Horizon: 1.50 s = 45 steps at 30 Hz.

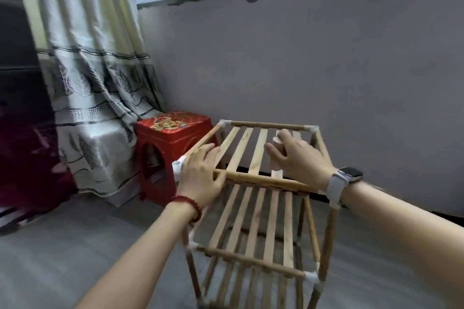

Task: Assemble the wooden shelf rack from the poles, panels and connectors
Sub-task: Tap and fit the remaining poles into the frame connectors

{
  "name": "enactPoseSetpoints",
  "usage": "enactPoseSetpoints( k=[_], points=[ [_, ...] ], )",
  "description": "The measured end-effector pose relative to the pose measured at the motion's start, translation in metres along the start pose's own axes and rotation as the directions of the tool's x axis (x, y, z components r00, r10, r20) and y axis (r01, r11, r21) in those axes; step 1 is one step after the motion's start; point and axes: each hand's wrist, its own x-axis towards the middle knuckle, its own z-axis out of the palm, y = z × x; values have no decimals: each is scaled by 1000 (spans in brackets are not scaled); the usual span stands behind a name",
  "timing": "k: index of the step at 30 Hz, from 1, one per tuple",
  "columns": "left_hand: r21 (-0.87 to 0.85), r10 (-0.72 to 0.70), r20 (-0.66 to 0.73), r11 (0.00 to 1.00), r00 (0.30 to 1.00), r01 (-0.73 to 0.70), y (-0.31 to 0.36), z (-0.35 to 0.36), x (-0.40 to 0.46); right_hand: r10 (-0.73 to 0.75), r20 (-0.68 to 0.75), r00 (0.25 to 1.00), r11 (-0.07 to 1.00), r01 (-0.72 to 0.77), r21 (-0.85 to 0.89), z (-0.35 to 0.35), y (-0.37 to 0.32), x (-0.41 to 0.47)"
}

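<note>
The rack (253, 208) stands on the floor (88, 246) near a red stool (170, 148), its tiers already joined. The left hand (200, 170) lies flat and open on the top panel's (251, 153) near-left corner, by a connector (178, 168), likely to steady it. The right hand (298, 155) grips a slat (276, 158), apparently seating it.

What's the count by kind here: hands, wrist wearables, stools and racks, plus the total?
Hands: 2, left hand, right hand
Wrist wearables: 2, watch, red bracelet
Stools: 1, red stool
Racks: 1, wooden rack
Total: 6
</note>
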Motion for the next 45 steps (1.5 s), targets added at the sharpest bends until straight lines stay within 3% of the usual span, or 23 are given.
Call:
enactPoseSetpoints(
  k=[2,4,5,7,9,11,13,14,15,17,18,20,23,24,27,28,32,36,41,45],
  points=[
    [44,-304,-34,951,952,305,-43,-11,-12,-38,65,997,999,37,24,16,-26,21],
    [-28,-506,148,857,850,515,-74,-15,-21,-62,177,982,998,67,-20,34,-49,41],
    [-124,-513,231,828,827,547,-82,-15,-23,-70,226,972,995,83,-50,41,-59,50],
    [-306,-463,225,802,858,513,-89,-16,-25,-86,268,960,992,106,-64,53,-82,71],
    [-360,-440,159,808,884,467,-85,-15,-27,-120,202,972,990,132,-43,47,-105,91],
    [-367,-398,149,828,905,424,-81,-12,-31,-143,-8,990,988,143,67,38,-127,107],
    [-350,-365,132,852,922,388,-80,-9,-37,-112,-311,944,936,205,285,43,-138,107],
    [-338,-351,117,866,929,369,-80,-8,-39,-128,-342,931,937,226,265,53,-138,99],
    [-321,-343,105,877,934,358,-81,-8,-41,-199,-253,947,961,239,140,71,-137,84],
    [-298,-341,102,886,934,356,-81,-9,-43,-275,97,957,945,288,-155,103,-132,60],
    [-303,-332,112,886,937,350,-81,-10,-44,-285,142,948,927,311,-212,104,-131,61],
    [-331,-312,126,881,942,337,-80,-11,-43,-303,56,951,934,308,-181,86,-140,82],
    [-367,-345,141,852,928,372,-83,-9,-46,-267,-291,919,951,300,75,71,-149,92],
    [-375,-354,144,844,924,382,-84,-9,-46,-260,-296,919,957,286,47,80,-147,84],
    [-421,-379,179,804,908,419,-86,-7,-46,-207,76,975,970,215,-116,113,-140,56],
    [-439,-377,198,791,905,426,-86,-7,-46,-206,104,973,968,218,-122,114,-138,58],
    [-477,-399,288,729,871,492,-87,2,-50,-185,24,982,982,186,-27,85,-129,65],
    [-429,-449,402,678,798,597,-86,27,-65,-93,61,994,994,97,-57,75,-94,37],
    [-414,-526,348,657,776,630,-79,43,-71,183,13,983,944,-179,276,73,-59,27],
    [-371,-509,349,696,787,615,-74,39,-64,171,-13,985,939,-159,306,68,-54,29]
  ],
)
